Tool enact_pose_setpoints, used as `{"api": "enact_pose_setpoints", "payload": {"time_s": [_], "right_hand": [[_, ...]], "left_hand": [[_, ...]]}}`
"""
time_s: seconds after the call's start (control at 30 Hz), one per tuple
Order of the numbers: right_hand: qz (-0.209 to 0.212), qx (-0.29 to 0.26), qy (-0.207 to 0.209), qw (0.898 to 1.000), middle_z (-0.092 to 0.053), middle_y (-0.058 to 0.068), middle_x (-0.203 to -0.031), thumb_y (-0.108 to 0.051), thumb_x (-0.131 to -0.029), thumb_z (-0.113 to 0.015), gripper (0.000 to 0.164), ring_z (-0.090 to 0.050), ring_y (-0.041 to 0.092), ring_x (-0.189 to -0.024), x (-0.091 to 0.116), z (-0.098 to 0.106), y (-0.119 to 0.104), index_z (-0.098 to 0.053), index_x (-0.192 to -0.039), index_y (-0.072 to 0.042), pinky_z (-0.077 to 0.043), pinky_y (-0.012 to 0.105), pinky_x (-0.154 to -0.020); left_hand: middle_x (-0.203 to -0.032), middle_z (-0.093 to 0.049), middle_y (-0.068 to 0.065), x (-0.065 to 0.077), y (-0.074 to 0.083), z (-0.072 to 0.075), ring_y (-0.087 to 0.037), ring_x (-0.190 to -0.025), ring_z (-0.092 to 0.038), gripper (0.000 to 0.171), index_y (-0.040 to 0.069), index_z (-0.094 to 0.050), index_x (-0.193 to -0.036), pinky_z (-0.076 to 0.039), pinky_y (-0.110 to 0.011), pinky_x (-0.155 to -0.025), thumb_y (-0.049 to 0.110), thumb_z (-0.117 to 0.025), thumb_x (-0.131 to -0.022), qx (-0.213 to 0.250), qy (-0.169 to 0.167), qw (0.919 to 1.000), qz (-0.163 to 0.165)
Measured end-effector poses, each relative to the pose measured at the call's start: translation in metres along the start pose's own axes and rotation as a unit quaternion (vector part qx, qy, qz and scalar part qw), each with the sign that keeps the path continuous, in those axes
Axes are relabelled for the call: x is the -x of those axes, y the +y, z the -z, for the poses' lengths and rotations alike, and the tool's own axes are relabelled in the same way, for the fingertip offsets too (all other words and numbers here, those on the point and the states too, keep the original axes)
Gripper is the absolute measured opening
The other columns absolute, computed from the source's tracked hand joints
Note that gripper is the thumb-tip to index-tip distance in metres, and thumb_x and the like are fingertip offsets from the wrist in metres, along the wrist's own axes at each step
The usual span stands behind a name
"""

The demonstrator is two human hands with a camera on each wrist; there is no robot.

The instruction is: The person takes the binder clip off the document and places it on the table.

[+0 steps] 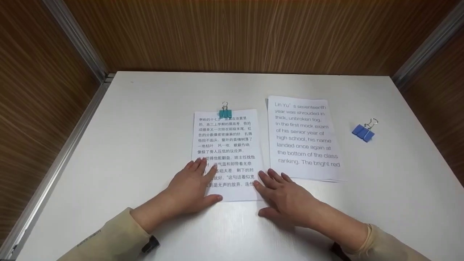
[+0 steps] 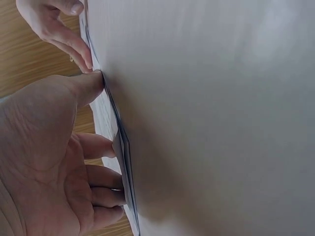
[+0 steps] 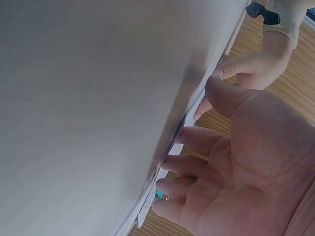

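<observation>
A: Where are the Chinese sheets (image 1: 235, 145)?

B: They lie on the table (image 1: 163, 88), in front of the person, with the green clip (image 1: 225, 114) on their top edge. The clip hides a few signs of the first line.

A: And the left hand (image 1: 186, 186)?

B: It rests on their lower left part, fingers straight and a little apart, thumb on the lower edge. It covers the beginning of several lines, so these I cannot read.

A: Does the right hand (image 1: 291, 201) hold something?

B: No, its fingers are extended, with the thumb wide from them. The index finger touches the lower right edge. The other fingertips lie near the corner of the English sheets (image 1: 302, 134); whether they touch it, I cannot tell.

A: How many sheets are there?

B: This I cannot count. The wrist views show them almost edge-on, and the right one gives only a bit of green between the fingers.

A: What else?

B: The blue clip (image 1: 363, 133) lies to the right of the English sheets. Both sleeves (image 1: 112, 239) are cut by the border of the head view.
</observation>
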State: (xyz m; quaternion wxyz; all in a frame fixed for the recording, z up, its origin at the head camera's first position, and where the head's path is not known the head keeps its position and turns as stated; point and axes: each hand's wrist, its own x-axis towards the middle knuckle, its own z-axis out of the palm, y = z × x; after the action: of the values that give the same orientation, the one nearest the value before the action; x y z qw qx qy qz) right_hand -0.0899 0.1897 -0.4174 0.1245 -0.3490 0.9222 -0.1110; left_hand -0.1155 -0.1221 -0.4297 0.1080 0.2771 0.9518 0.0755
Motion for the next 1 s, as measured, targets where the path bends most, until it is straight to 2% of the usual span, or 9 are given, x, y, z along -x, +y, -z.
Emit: {"api": "enact_pose_setpoints", "payload": {"time_s": [0.4, 0.57, 0.63, 0.7, 0.73, 0.8, 0.87, 0.97, 1.0], "right_hand": [[-0.008, -0.011, 0.005, 1.0, -0.037, 0.024, -0.166, -0.049, -0.103, -0.067, 0.074, -0.03, 0.048, -0.154, 0.0, -0.001, 0.001, -0.049, -0.158, -0.003, -0.027, 0.068, -0.122], [0.006, -0.026, 0.025, 0.999, -0.043, 0.025, -0.162, -0.048, -0.103, -0.067, 0.07, -0.035, 0.047, -0.152, -0.006, 0.004, 0.008, -0.053, -0.155, -0.004, -0.029, 0.065, -0.122], [0.005, -0.029, 0.046, 0.999, -0.046, 0.024, -0.16, -0.048, -0.103, -0.068, 0.068, -0.043, 0.046, -0.148, -0.012, 0.01, 0.014, -0.055, -0.155, -0.006, -0.036, 0.061, -0.119], [-0.002, -0.045, 0.07, 0.997, -0.049, 0.023, -0.159, -0.045, -0.103, -0.069, 0.066, -0.067, 0.041, -0.123, -0.019, 0.018, 0.021, -0.055, -0.156, -0.008, -0.053, 0.053, -0.106], [-0.008, -0.054, 0.083, 0.995, -0.051, 0.021, -0.158, -0.044, -0.103, -0.069, 0.065, -0.074, 0.038, -0.106, -0.024, 0.023, 0.025, -0.054, -0.156, -0.009, -0.058, 0.05, -0.096], [-0.018, -0.071, 0.118, 0.99, -0.055, 0.017, -0.155, -0.04, -0.103, -0.07, 0.062, -0.076, 0.034, -0.099, -0.035, 0.034, 0.035, -0.055, -0.156, -0.011, -0.061, 0.046, -0.092], [-0.025, -0.097, 0.151, 0.984, -0.059, 0.015, -0.152, -0.033, -0.103, -0.072, 0.06, -0.077, 0.032, -0.097, -0.047, 0.045, 0.046, -0.055, -0.155, -0.009, -0.061, 0.045, -0.092], [-0.042, -0.123, 0.196, 0.972, -0.065, 0.016, -0.144, -0.025, -0.103, -0.073, 0.058, -0.067, 0.034, -0.128, -0.066, 0.058, 0.063, -0.055, -0.155, -0.007, -0.052, 0.051, -0.109], [-0.05, -0.135, 0.206, 0.968, -0.066, 0.017, -0.142, -0.023, -0.103, -0.073, 0.058, -0.068, 0.035, -0.126, -0.072, 0.062, 0.068, -0.054, -0.155, -0.007, -0.053, 0.051, -0.107]], "left_hand": [[-0.161, -0.038, -0.034, 0.0, -0.003, -0.003, -0.046, -0.154, -0.034, 0.088, 0.002, -0.045, -0.16, -0.026, -0.056, -0.126, 0.064, -0.06, -0.1, 0.001, 0.007, 1.0, -0.001], [-0.16, -0.039, -0.035, 0.0, -0.003, -0.003, -0.046, -0.153, -0.035, 0.088, 0.001, -0.045, -0.16, -0.029, -0.056, -0.125, 0.065, -0.06, -0.1, -0.004, 0.009, 0.9999, -0.004], [-0.16, -0.04, -0.035, 0.0, -0.003, -0.002, -0.046, -0.153, -0.036, 0.088, 0.001, -0.046, -0.16, -0.029, -0.056, -0.125, 0.065, -0.06, -0.1, -0.005, 0.01, 0.9999, -0.004], [-0.16, -0.04, -0.035, 0.0, -0.003, -0.002, -0.046, -0.153, -0.036, 0.088, 0.002, -0.046, -0.16, -0.029, -0.056, -0.125, 0.065, -0.06, -0.1, -0.006, 0.009, 0.9999, -0.004], [-0.16, -0.039, -0.034, 0.0, -0.003, -0.002, -0.046, -0.153, -0.035, 0.088, 0.002, -0.046, -0.16, -0.028, -0.056, -0.126, 0.065, -0.06, -0.1, -0.006, 0.008, 0.9999, -0.003], [-0.161, -0.039, -0.034, 0.001, -0.003, -0.001, -0.045, -0.153, -0.035, 0.088, 0.002, -0.046, -0.16, -0.028, -0.056, -0.126, 0.065, -0.061, -0.1, 0.001, 0.008, 1.0, 0.0], [-0.161, -0.039, -0.034, 0.001, -0.003, -0.002, -0.046, -0.154, -0.034, 0.088, 0.002, -0.046, -0.159, -0.027, -0.056, -0.126, 0.064, -0.062, -0.099, 0.009, 0.008, 0.9999, 0.001], [-0.16, -0.039, -0.035, 0.001, -0.003, -0.002, -0.046, -0.153, -0.034, 0.088, 0.001, -0.047, -0.159, -0.028, -0.057, -0.126, 0.064, -0.062, -0.099, 0.016, 0.011, 0.9998, 0.0], [-0.16, -0.039, -0.035, 0.001, -0.003, -0.002, -0.046, -0.153, -0.034, 0.089, 0.001, -0.046, -0.159, -0.028, -0.057, -0.125, 0.064, -0.062, -0.099, 0.014, 0.011, 0.9998, -0.001]]}}
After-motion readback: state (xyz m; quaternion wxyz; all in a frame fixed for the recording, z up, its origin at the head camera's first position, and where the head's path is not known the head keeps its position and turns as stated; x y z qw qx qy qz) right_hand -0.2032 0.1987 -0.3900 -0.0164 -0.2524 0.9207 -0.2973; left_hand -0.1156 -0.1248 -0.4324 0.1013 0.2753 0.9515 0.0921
